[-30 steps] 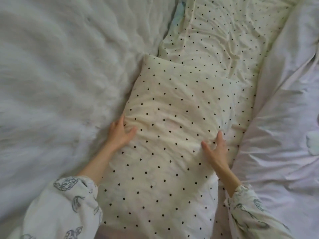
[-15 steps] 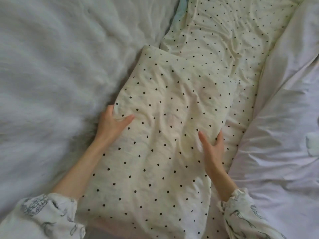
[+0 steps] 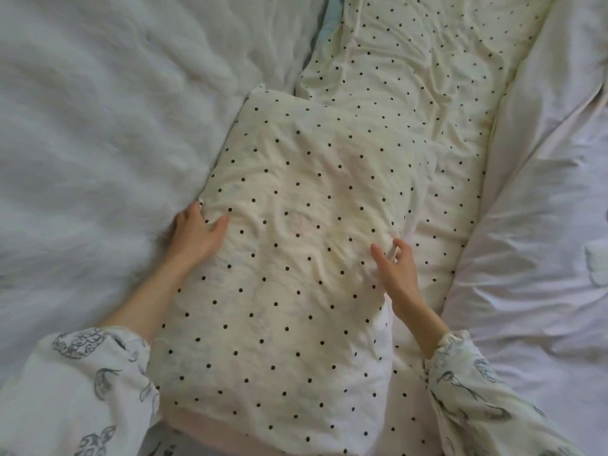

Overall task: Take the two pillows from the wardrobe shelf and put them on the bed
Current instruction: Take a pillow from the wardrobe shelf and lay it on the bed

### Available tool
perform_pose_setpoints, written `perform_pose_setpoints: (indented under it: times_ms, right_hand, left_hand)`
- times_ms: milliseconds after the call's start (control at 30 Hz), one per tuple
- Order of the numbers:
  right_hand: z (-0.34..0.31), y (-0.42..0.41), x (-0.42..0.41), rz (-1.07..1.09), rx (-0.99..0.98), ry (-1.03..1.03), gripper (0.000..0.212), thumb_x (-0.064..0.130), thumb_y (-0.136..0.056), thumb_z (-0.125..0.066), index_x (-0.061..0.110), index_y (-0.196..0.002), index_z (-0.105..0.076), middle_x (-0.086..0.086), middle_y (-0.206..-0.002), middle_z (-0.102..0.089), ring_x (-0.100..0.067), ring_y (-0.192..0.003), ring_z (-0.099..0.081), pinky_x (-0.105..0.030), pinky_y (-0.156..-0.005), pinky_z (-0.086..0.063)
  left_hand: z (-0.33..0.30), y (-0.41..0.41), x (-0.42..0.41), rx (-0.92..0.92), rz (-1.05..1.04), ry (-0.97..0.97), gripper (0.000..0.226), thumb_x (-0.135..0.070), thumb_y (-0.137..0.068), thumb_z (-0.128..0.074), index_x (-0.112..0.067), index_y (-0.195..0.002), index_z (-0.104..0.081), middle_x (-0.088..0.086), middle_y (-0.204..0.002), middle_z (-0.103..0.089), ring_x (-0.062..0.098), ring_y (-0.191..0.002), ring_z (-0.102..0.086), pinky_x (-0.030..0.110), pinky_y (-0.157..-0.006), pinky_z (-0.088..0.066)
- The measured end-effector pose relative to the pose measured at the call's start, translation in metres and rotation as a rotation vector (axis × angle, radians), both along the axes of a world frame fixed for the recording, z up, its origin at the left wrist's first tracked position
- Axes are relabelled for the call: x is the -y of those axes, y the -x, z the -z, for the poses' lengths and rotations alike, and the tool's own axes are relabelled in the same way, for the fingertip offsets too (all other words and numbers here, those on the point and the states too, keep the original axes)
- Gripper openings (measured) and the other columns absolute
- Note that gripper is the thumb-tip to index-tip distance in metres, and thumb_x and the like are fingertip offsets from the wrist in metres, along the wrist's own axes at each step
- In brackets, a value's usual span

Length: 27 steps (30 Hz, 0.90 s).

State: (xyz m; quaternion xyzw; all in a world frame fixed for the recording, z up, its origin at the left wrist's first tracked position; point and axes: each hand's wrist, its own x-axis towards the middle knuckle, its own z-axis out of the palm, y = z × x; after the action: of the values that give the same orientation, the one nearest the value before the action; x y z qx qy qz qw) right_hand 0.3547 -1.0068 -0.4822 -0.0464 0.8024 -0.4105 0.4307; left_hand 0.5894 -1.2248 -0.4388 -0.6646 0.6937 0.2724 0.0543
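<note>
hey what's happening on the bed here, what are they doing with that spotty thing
A person is setting a polka-dot pillow down on the bed, on a matching dotted sheet. The left hand holds the pillow's left edge, thumb on top. The right hand pinches the fabric at its right edge. A fluffy white blanket lies to the left, a pale duvet to the right. Only one pillow is clearly visible.

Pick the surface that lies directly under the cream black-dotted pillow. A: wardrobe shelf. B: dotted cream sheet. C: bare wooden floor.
B: the cream black-dotted pillow rests on the matching dotted cream sheet, with both hands at its side edges.
</note>
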Motion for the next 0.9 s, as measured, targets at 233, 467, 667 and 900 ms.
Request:
perform_pose_setpoints:
  times_ms: [233,467,667,900]
  right_hand:
    - [-0.002,-0.04,-0.019,-0.235,-0.151,0.02,0.083,0.033,-0.087,-0.059,0.024,-0.148,-0.003,-0.002,-0.158,-0.002,-0.015,-0.143,-0.006,-0.03,-0.109,-0.016]
    - [-0.004,-0.06,-0.041,-0.074,0.211,-0.061,0.109,0.053,-0.07,-0.072,0.024,-0.148,-0.001,-0.005,-0.154,-0.02,-0.025,-0.139,-0.025,-0.042,-0.11,-0.029]
    - [0.004,-0.065,-0.049,-0.146,0.179,-0.136,0.112,0.053,-0.067,-0.074,0.029,-0.148,0.0,-0.011,-0.15,-0.024,-0.03,-0.136,-0.029,-0.047,-0.109,-0.031]
    - [-0.003,-0.069,-0.057,-0.216,0.106,-0.135,0.106,0.05,-0.076,-0.068,0.025,-0.148,0.006,-0.015,-0.151,-0.019,-0.031,-0.137,-0.027,-0.045,-0.108,-0.031]
  left_hand:
    - [0.005,-0.004,-0.041,0.067,0.1,0.05,0.07,-0.047,-0.094,-0.033,-0.022,-0.148,0.002,0.014,-0.155,-0.005,0.032,-0.141,-0.007,0.051,-0.111,-0.013]
    - [0.001,-0.051,-0.063,0.022,0.089,-0.009,0.085,-0.06,-0.079,-0.053,-0.037,-0.146,-0.006,0.012,-0.153,-0.015,0.029,-0.14,-0.017,0.048,-0.109,-0.025]
    - [0.006,-0.056,-0.073,0.03,0.099,0.002,0.079,-0.06,-0.081,-0.051,-0.045,-0.144,-0.004,0.009,-0.156,-0.006,0.027,-0.142,-0.01,0.049,-0.112,-0.018]
    - [0.007,-0.045,-0.106,0.155,0.14,-0.022,0.063,-0.046,-0.093,-0.036,-0.044,-0.145,0.001,0.002,-0.156,0.02,0.029,-0.143,0.014,0.059,-0.112,-0.001]
